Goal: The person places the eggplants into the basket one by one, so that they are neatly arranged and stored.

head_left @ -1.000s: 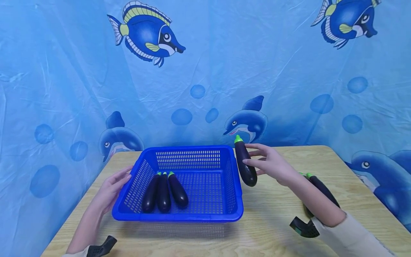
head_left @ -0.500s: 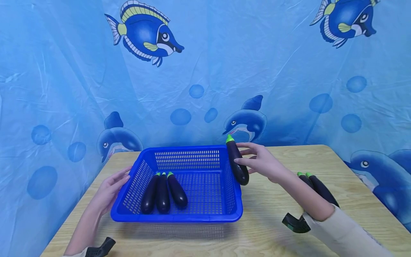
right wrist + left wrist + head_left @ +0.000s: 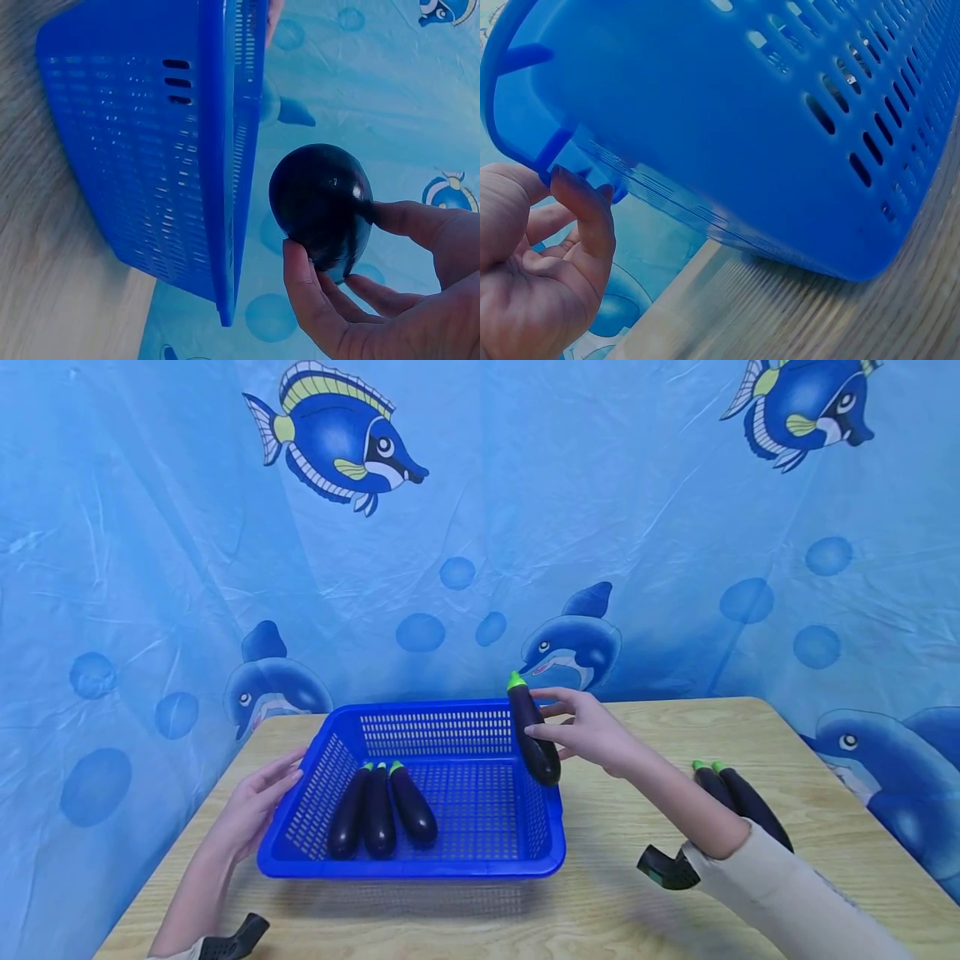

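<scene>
My right hand [image 3: 588,731] holds a dark purple eggplant [image 3: 533,737] with a green stem end, over the right rim of the blue plastic basket [image 3: 412,867]. In the right wrist view, the thumb and fingers pinch the eggplant [image 3: 319,199], its rounded end facing the camera, above rim height. Three more eggplants [image 3: 411,806] lie side by side in the basket's left half, stems toward the back. At the left rim, my left hand [image 3: 251,806] grips the basket's edge; the left wrist view shows its curled fingers [image 3: 592,217] at the rim.
Two eggplants [image 3: 750,802] lie on the wooden table [image 3: 622,893] at the right, partly behind the right forearm. A blue curtain [image 3: 480,510] printed with fish and dolphins hangs behind the table. Each wrist wears a black device [image 3: 667,868].
My right hand has carried the eggplant leftward, from beside the basket to over its right rim. The left hand stays at the left rim.
</scene>
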The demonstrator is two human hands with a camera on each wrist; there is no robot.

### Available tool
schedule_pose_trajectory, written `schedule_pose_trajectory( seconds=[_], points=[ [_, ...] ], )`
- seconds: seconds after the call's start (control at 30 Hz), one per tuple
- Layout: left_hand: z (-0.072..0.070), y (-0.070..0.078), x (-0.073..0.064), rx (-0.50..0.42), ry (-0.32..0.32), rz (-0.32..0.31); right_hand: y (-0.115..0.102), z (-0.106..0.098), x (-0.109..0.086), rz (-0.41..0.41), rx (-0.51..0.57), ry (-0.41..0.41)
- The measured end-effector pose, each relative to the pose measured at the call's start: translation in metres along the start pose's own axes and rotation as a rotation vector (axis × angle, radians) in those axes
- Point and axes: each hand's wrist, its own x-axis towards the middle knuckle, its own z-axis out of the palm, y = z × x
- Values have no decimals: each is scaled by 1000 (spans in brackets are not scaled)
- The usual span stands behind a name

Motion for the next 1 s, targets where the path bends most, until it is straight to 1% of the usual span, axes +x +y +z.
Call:
schedule_pose_trajectory(
  seconds=[0.17, 0.37, 0.53, 0.73, 1.0],
  points=[
    [1, -1, 1, -18, -26, 14, -2, 3, 5, -8, 5, -7],
    [1, -1, 0, -30, -32, 9, -6, 8, 12, -6, -6, -16],
    [0, -1, -1, -21, -29, 10, -10, 14, 17, -8, -16, -33],
    [0, 0, -1, 2, -19, -3, -15, 23, 24, 5, 11, -50],
    [0, 0, 0, 14, -5, -9, -23, 34, 34, 22, -13, -52]
  ],
)
